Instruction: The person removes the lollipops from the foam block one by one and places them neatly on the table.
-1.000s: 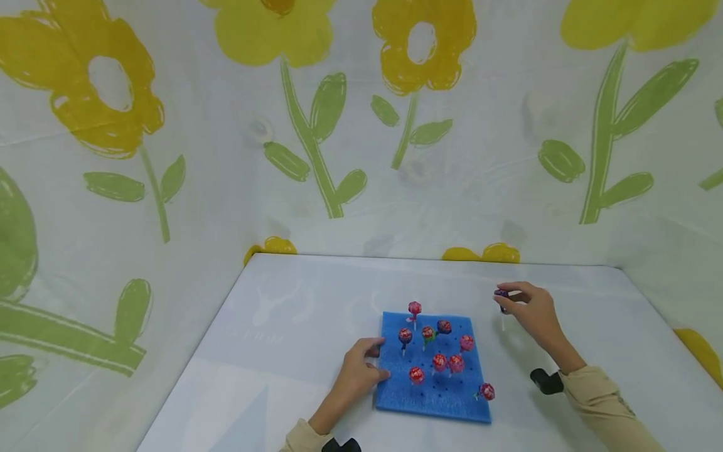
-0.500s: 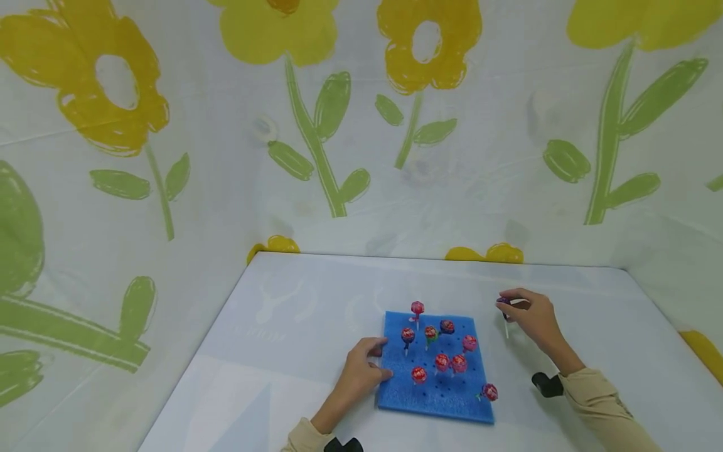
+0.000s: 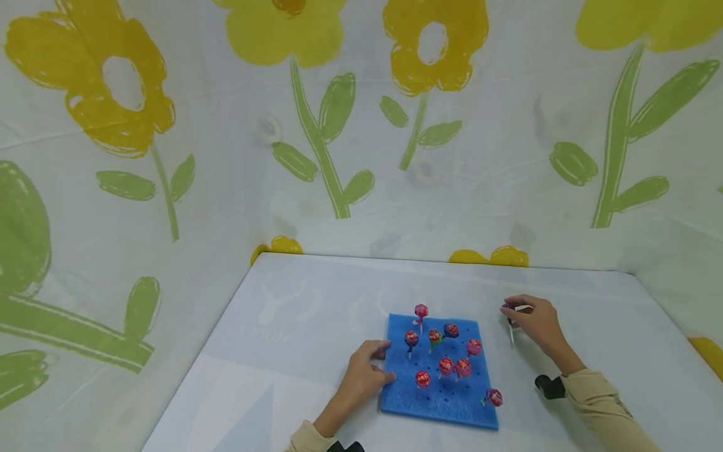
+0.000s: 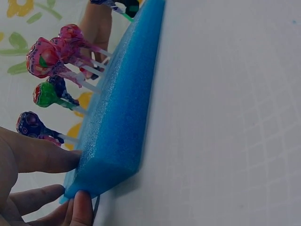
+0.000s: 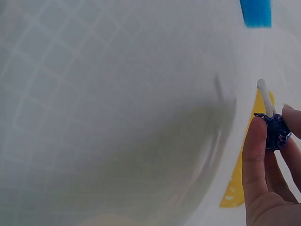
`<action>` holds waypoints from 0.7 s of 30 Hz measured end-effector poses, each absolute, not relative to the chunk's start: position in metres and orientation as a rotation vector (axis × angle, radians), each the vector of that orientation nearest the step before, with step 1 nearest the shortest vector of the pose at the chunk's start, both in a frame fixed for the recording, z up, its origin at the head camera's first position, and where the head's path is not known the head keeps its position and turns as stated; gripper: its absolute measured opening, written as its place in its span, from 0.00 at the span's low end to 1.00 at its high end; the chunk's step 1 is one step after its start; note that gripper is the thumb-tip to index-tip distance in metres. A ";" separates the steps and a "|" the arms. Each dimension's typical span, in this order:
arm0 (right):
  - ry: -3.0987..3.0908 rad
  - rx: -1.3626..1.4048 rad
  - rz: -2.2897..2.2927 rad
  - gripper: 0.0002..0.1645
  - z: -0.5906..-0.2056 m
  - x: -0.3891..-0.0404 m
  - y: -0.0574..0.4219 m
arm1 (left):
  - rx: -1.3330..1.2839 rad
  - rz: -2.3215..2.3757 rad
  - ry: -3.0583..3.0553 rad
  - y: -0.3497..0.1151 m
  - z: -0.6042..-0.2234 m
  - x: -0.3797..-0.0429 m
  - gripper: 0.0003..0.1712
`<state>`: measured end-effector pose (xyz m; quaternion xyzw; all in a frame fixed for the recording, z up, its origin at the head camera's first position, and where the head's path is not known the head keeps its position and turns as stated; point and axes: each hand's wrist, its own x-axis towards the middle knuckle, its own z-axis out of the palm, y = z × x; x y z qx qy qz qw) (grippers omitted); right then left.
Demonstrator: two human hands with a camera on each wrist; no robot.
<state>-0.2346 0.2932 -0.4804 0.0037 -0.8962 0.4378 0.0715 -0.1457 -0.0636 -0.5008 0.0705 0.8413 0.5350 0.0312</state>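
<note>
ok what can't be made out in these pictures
Head view: part of the held lollipop, covered by the right hand.
Head view: wrapper markings on the other lollipops, too small.
Left wrist view: part of the left hand, cut off by the left and bottom edges.
Right wrist view: most of the blue foam block, cut off by the top edge.

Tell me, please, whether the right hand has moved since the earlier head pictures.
Yes; the right hand sits slightly lower in the head view, farther from the table's back edge.
</note>
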 end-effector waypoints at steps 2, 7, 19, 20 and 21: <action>-2.707 -0.005 1.316 0.23 -0.481 -0.236 0.293 | 0.217 1.655 2.586 -0.064 -0.501 -0.146 0.32; -2.727 -0.010 1.307 0.23 -0.486 -0.240 0.294 | 0.211 1.669 2.576 -0.065 -0.502 -0.146 0.32; -2.809 0.019 1.177 0.18 -0.494 -0.246 0.295 | 0.210 1.677 2.581 -0.064 -0.503 -0.147 0.32; -2.808 0.025 1.168 0.18 -0.494 -0.247 0.295 | 0.209 1.675 2.584 -0.064 -0.503 -0.147 0.32; -2.807 0.032 1.161 0.18 -0.494 -0.247 0.294 | 0.208 1.672 2.586 -0.064 -0.503 -0.147 0.32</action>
